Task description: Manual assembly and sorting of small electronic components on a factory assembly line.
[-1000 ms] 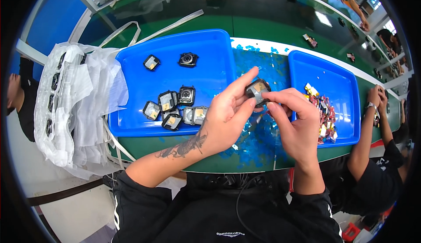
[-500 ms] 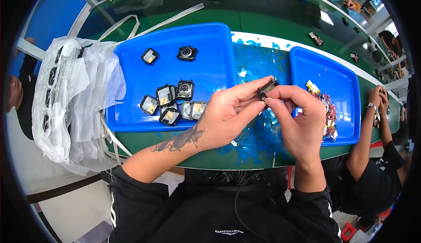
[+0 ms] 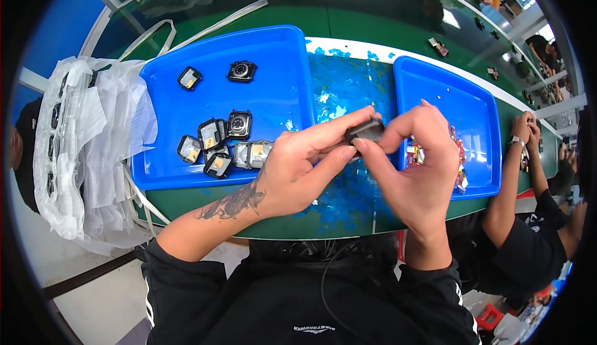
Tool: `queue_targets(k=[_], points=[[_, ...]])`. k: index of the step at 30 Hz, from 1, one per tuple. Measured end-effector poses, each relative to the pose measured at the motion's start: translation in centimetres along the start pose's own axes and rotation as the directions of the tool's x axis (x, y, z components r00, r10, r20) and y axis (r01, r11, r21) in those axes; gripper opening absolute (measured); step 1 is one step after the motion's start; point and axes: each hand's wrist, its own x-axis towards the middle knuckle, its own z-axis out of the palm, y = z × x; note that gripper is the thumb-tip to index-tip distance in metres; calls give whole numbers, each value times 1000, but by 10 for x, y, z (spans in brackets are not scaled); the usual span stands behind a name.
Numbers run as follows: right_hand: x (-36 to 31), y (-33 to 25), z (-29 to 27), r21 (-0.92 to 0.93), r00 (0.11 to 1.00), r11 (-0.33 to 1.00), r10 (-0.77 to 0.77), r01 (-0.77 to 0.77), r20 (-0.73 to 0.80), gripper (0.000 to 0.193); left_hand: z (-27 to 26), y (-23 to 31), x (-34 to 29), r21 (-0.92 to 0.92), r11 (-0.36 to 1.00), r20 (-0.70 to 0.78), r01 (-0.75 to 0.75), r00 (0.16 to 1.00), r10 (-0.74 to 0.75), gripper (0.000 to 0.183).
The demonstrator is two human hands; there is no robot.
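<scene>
and the black watch case [image 3: 367, 131] has rolled over: half a second ago it stood nearly edge-on, and now a dark, smooth side tips upward between the two hands! the right hand [image 3: 425, 164] has changed its grip too, forefinger bent higher and drawn apart from the thumb. the left hand [image 3: 295, 174] has the case pinched, forefinger along the far side, thumb closed in at the near edge. over on the right, the thumb is against the case's near edge, the forefinger just beside its right end, a small gap between them; whether they grip it, i cannot tell.

just beyond and below the fingers, blue scraps [image 3: 354, 87] litter the green desk [image 3: 180, 202]. left of the fingers sits the larger blue tray [image 3: 273, 96], a cluster of watch cases [image 3: 210, 135] at its near end, some overlapping, and two more lying apart farther off. right of the fingers, the smaller blue tray [image 3: 429, 83] carries small red and white parts [image 3: 415, 155], partly hidden by the right hand. well left of the fingers, white wrapping sheets [image 3: 127, 158] stand bunched; well right, a co-worker's hands [image 3: 527, 128] meet.
</scene>
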Motion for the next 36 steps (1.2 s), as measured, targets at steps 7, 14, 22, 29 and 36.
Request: queue_targets(k=[7,14,22,29,36], points=[[-4,9,0,147,998,988,55,-54,-2,28,11,-4,1,-313,949,-52,39,997,-58,46],[-33,19,-5,548,927,749,328,-372,181,29,11,-4,6,-331,943,-186,8,980,-74,34],[-31,19,-3,722,882,521,375,-456,287,23,6,8,0,497,838,17,-225,968,250,36],[-31,20,-5,766,834,358,371,-534,408,13,-1,2,4,707,584,122,-398,883,454,29],[-30,37,-13,722,773,288,333,-629,541,9,2,8,2,484,845,89,-227,974,211,20]])
